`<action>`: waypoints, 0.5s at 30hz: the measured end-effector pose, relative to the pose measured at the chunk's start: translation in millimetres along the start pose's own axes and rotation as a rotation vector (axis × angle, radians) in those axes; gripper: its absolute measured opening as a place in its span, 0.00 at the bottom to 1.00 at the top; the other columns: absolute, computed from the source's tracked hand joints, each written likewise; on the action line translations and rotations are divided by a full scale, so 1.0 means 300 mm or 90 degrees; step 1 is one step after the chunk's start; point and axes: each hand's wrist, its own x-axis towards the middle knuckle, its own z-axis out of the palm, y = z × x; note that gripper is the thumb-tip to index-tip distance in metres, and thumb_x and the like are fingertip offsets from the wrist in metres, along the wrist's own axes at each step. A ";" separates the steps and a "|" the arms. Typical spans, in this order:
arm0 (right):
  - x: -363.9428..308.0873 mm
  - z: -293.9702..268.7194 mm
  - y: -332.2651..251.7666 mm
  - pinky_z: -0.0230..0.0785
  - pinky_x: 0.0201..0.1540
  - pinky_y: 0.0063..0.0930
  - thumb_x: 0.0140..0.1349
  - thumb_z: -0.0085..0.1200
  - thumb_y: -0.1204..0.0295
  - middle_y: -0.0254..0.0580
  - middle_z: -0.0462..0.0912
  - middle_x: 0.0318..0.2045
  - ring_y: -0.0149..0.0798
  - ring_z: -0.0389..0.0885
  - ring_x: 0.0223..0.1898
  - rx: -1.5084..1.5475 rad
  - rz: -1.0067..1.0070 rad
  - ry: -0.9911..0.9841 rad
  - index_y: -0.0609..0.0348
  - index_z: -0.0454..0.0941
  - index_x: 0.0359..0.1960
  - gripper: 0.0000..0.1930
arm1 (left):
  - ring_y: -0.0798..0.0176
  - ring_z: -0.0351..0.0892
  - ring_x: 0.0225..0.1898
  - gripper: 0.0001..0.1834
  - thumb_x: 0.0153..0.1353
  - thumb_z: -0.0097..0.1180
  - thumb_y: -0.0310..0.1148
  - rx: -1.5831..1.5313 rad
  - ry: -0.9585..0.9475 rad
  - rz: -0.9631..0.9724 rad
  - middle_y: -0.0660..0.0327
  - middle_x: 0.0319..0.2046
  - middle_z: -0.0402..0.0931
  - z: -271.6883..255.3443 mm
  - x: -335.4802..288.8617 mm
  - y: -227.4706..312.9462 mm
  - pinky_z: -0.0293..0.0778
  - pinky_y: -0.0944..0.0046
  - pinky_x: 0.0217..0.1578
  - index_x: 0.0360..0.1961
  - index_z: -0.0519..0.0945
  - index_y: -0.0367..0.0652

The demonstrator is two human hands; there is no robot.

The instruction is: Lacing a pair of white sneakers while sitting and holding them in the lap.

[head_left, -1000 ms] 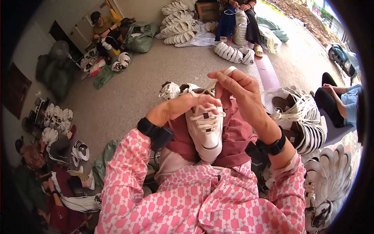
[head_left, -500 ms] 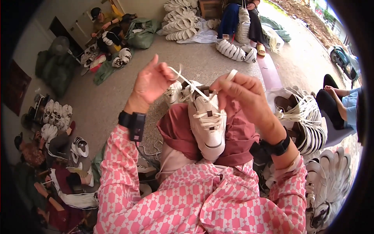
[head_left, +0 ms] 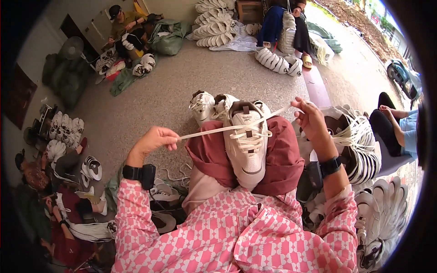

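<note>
A white sneaker [head_left: 247, 157] rests between my knees, toe pointing toward me, its collar brown inside. A flat white shoelace [head_left: 210, 131] runs through its eyelets, with both ends pulled out sideways and crossing over the tongue. My left hand [head_left: 157, 140] is closed in a pinch on one lace end, out to the left of the shoe. The other end is pinched by my right hand [head_left: 310, 116], held higher, right of the shoe. Beyond my knees stand more white sneakers [head_left: 202, 106], laced.
On my right lie a stack of shoe uppers with loose laces [head_left: 353, 141] and a fan of white shoe parts [head_left: 387, 207]. Several people sit around working. Green sacks [head_left: 168, 38] and piled uppers [head_left: 214, 27] stand at the back; a scooter [head_left: 403, 79] is far right.
My hands have moved apart and outward, the left one lower. The lace ends, formerly close above the shoe, are now stretched out to both sides.
</note>
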 end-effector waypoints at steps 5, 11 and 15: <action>-0.011 -0.079 0.031 0.70 0.26 0.19 0.70 0.48 0.68 0.35 0.81 0.34 0.27 0.77 0.25 -0.021 -0.004 0.024 0.61 0.73 0.52 0.13 | 0.75 0.78 0.26 0.09 0.63 0.58 0.31 0.006 0.003 -0.083 0.65 0.25 0.81 -0.007 -0.026 -0.060 0.71 0.76 0.27 0.38 0.83 0.37; 0.003 -0.147 0.067 0.74 0.35 0.22 0.68 0.50 0.69 0.33 0.80 0.37 0.28 0.79 0.33 0.025 -0.020 0.079 0.59 0.75 0.51 0.13 | 0.73 0.80 0.30 0.07 0.64 0.58 0.32 -0.250 0.279 0.100 0.63 0.31 0.83 0.086 0.025 -0.139 0.74 0.75 0.30 0.39 0.81 0.41; 0.013 -0.109 0.089 0.77 0.45 0.31 0.68 0.50 0.69 0.37 0.81 0.41 0.35 0.81 0.41 0.178 -0.006 0.108 0.61 0.74 0.50 0.12 | 0.64 0.81 0.44 0.08 0.65 0.57 0.34 -0.609 0.257 0.225 0.58 0.42 0.83 0.159 0.099 -0.124 0.78 0.65 0.44 0.41 0.81 0.43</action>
